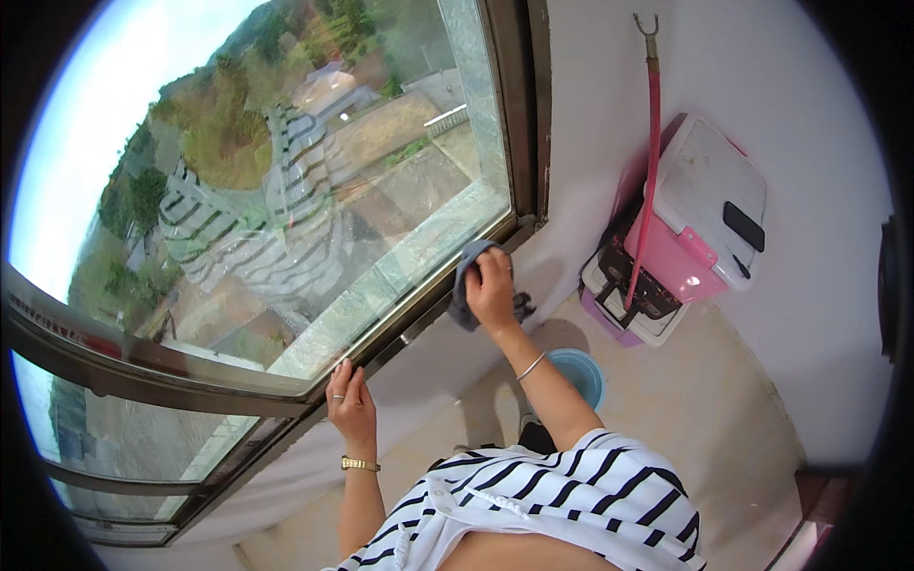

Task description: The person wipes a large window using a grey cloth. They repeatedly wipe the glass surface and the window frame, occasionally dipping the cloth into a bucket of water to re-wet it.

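My right hand (491, 289) holds a bunched dark grey cloth (465, 300) at the lower right corner of a brown metal window frame (526, 128). Part of the cloth hangs below the sill edge. My left hand (351, 401) rests its fingertips on the bottom rail of the frame, near the lower left corner of the large glass pane (400, 235); it holds nothing that I can see. The pane reflects a striped top. Under my right forearm, a light blue plastic basin (582, 378) stands on the floor, partly hidden by the arm.
Against the white wall at right, a pink storage box with a white lid (707, 178) sits on other containers. A black phone-like object (743, 227) and a small dark item (741, 267) lie on the lid. A red pole with a forked metal tip (653, 128) leans there.
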A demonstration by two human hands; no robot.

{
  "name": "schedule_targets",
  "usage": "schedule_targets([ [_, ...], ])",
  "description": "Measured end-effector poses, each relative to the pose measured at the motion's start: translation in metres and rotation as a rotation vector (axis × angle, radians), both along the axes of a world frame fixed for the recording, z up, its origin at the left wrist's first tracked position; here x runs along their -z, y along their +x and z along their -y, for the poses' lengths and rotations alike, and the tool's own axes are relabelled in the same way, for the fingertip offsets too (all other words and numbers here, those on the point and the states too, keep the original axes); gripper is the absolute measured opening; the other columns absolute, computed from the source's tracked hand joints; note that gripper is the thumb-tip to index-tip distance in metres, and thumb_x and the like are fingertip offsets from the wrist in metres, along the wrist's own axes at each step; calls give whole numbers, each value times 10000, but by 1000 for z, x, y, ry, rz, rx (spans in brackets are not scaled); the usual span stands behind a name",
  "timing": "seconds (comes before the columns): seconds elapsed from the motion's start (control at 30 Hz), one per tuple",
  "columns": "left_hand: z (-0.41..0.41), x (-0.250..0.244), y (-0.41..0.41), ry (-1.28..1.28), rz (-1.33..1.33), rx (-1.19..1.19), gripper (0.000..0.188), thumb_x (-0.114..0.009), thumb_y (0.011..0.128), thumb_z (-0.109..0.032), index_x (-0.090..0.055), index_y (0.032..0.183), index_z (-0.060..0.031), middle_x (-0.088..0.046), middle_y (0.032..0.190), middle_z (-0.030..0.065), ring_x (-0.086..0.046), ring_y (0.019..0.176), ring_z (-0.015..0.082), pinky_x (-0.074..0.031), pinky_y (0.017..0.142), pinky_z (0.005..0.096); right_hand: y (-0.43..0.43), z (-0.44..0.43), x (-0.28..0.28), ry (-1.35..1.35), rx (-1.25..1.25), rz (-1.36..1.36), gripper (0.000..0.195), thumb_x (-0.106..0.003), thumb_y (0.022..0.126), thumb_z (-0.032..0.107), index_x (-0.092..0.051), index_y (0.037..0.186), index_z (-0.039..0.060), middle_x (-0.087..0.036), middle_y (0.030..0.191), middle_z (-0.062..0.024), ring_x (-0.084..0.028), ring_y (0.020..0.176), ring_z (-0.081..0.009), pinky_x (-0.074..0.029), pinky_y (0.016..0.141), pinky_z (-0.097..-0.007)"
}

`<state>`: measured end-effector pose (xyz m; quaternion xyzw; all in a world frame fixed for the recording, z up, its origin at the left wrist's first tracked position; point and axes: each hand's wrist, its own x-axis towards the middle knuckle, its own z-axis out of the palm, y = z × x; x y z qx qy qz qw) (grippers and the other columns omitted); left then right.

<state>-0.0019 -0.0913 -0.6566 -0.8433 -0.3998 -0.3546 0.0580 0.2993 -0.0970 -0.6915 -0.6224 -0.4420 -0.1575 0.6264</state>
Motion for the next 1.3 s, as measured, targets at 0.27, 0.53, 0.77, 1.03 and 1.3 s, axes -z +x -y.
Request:
schedule_targets([
  [0.27,-1,-3,-4,-26,-23,56,260,-627,793,37,-692,1028,-53,-615,1245,82,-572,1149,277,-467,977,380,-39,-13,4,-60,176,-84,119,-571,836,66,-519,926,7,-514,939,-205,-489,935,-393,-387,845,-491],
  [0.53,-4,-4,-15,-39,-44,119,405,-559,802,84,-615,1179,-50,-583,1288,94,-549,1178,293,-454,992,385,-151,-1,3,-102,-302,138,105,-595,780,10,-545,848,73,-540,896,-125,-539,894,-336,-451,795,-441],
  [0.77,4,-4,-37,-21,21,73,378,-554,805,77,-642,1148,-54,-604,1255,89,-546,1197,255,-392,1056,444,-132,-1,-10,-150,-124,-120,100,-591,776,-23,-511,802,32,-509,860,-154,-522,855,-357,-434,765,-428],
  [1.03,12,6,-80,-2,54,-29,397,-551,764,87,-654,1120,-54,-618,1225,80,-537,1198,271,-362,1066,460,-194,-2,-9,-120,-371,163,126,-610,745,-5,-565,845,59,-570,903,-112,-583,830,-330,-495,702,-397],
  [1.3,11,5,-111,10,144,-135,401,-531,771,98,-657,1121,-50,-637,1184,80,-548,1175,277,-391,1038,439,-252,-11,-11,-93,-387,260,97,-610,740,10,-548,773,77,-527,805,-97,-574,780,-285,-488,679,-385],
])
